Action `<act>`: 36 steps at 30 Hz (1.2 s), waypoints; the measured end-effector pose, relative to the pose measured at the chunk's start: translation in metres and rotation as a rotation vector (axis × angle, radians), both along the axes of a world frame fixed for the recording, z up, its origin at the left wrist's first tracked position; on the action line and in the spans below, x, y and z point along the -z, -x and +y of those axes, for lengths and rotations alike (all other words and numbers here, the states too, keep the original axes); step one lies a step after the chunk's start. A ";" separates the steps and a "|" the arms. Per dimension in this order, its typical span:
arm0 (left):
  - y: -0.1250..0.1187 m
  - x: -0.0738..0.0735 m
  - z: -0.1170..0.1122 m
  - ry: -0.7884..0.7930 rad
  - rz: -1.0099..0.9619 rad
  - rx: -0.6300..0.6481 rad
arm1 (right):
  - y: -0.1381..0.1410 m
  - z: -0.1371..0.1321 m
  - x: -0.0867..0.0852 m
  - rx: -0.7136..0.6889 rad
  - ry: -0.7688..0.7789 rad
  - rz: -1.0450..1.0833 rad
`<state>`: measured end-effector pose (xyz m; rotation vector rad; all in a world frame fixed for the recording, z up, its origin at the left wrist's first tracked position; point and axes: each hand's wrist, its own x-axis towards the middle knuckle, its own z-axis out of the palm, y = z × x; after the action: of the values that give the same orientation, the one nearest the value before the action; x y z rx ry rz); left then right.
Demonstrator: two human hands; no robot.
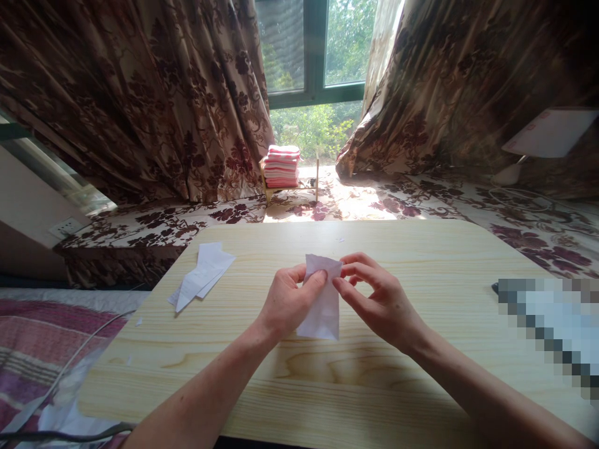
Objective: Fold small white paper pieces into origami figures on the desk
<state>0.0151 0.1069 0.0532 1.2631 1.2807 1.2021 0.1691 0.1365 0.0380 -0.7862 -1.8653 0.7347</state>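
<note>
Both my hands hold a small folded piece of white paper point(324, 305) above the middle of a light wooden table point(327, 374). My left hand point(287, 302) pinches the paper's upper left edge between thumb and fingers. My right hand point(377, 299) pinches the upper right corner with thumb and fingertips, the other fingers bent above it. The paper hangs down towards the tabletop, its lower edge near the wood.
Several white paper scraps point(202, 276) lie on the table's left part. A blurred-out object point(552, 324) sits at the right edge. Behind the table a flowered cloth covers a ledge with a stack of pink and white cloths point(281, 166) by the window. Cables point(60, 374) hang at lower left.
</note>
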 end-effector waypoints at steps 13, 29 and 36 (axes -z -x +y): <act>0.000 -0.001 0.002 -0.020 0.072 -0.005 | -0.001 0.001 -0.002 0.040 -0.040 -0.010; -0.001 -0.004 0.002 0.057 -0.063 0.015 | -0.001 0.000 -0.002 0.000 -0.041 -0.050; 0.000 -0.001 0.003 0.049 -0.065 0.031 | -0.001 -0.001 -0.003 -0.018 -0.027 -0.052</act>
<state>0.0152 0.1097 0.0546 1.1954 1.2322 1.1739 0.1699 0.1358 0.0407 -0.7788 -1.9275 0.7046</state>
